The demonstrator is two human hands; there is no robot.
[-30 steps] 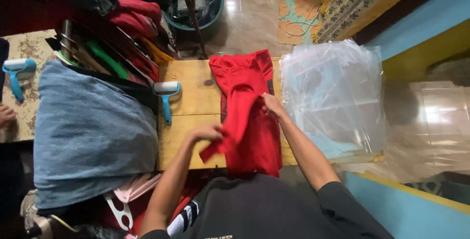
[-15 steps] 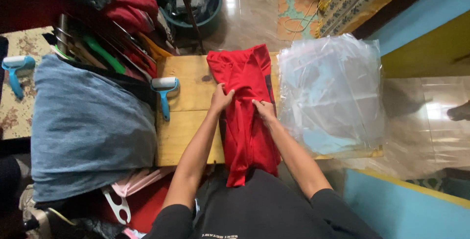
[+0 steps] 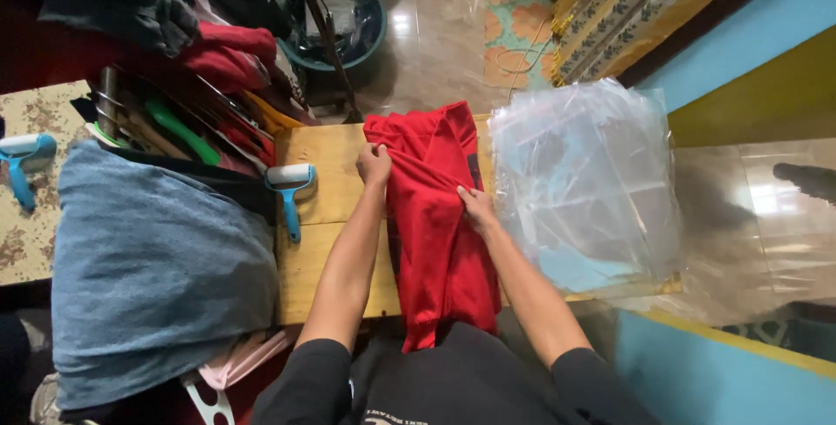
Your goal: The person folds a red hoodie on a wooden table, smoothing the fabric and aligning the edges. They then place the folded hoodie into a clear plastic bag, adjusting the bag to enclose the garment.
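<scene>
A red garment point(image 3: 440, 233) lies lengthwise on a small wooden table point(image 3: 326, 251), folded into a narrow strip that hangs over the near edge. My left hand point(image 3: 375, 165) pinches the cloth at its upper left edge. My right hand point(image 3: 476, 207) grips a fold on the right side, about halfway down. Both forearms reach out from my black shirt.
A stack of clear plastic bags point(image 3: 588, 185) lies right of the garment. A blue lint roller point(image 3: 288, 190) rests on the table's left part, another point(image 3: 22, 159) at far left. Folded blue-grey fabric point(image 3: 157, 268) and a pile of hangers and clothes point(image 3: 187, 103) sit to the left.
My left hand moved up from the lower left flap to the garment's upper left edge, folding that side inward. The garment is now narrower. My right hand slid slightly down the right side.
</scene>
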